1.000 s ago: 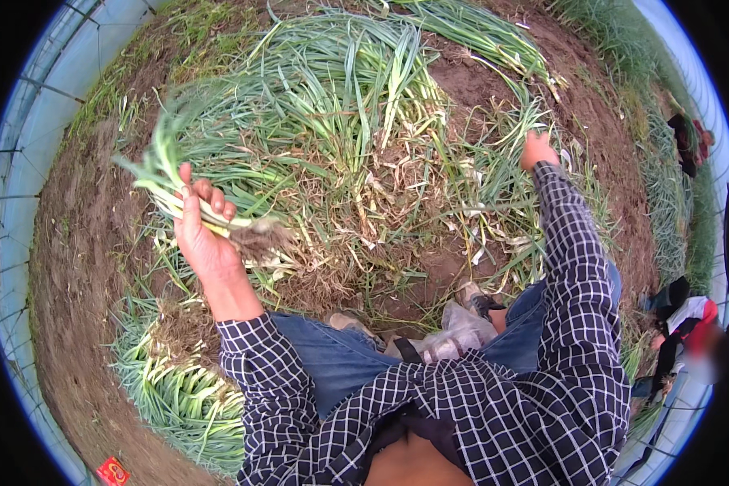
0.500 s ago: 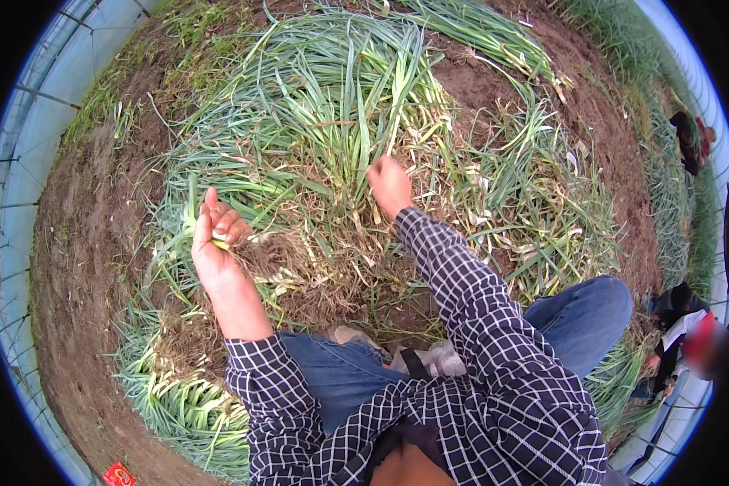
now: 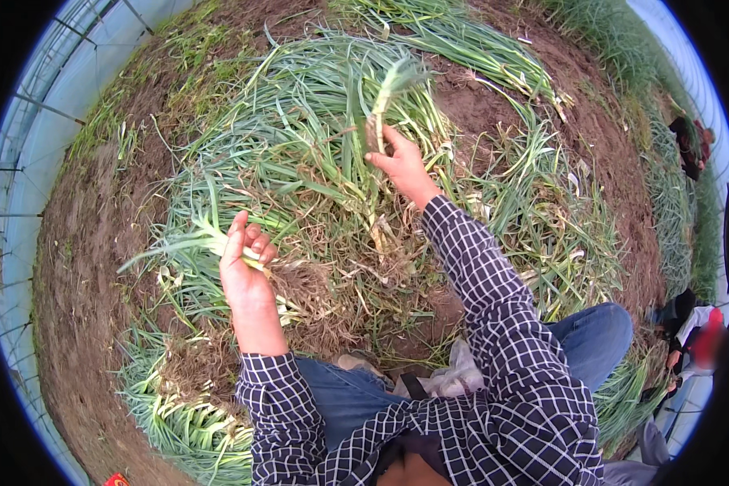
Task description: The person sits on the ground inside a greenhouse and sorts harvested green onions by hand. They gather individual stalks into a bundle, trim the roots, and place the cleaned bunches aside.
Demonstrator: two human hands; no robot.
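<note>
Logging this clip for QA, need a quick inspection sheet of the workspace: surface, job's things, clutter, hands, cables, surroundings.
Surface: bare brown soil, strewn with cut greens.
Job's things: heap of green onions; a bunch with roots in the left hand; a single stalk held up by the right hand.
Clutter: dry husks and roots; sorted pile at lower left.
Hands: left hand shut on bunch; right hand shut on stalk.
Cables: nothing seen.
Surroundings: greenhouse sheeting; another person at far right.

A pale-stemmed green onion stalk [image 3: 378, 109] stands upright at upper centre; a leafy bunch [image 3: 206, 243] lies level at centre left, roots rightward.
</note>
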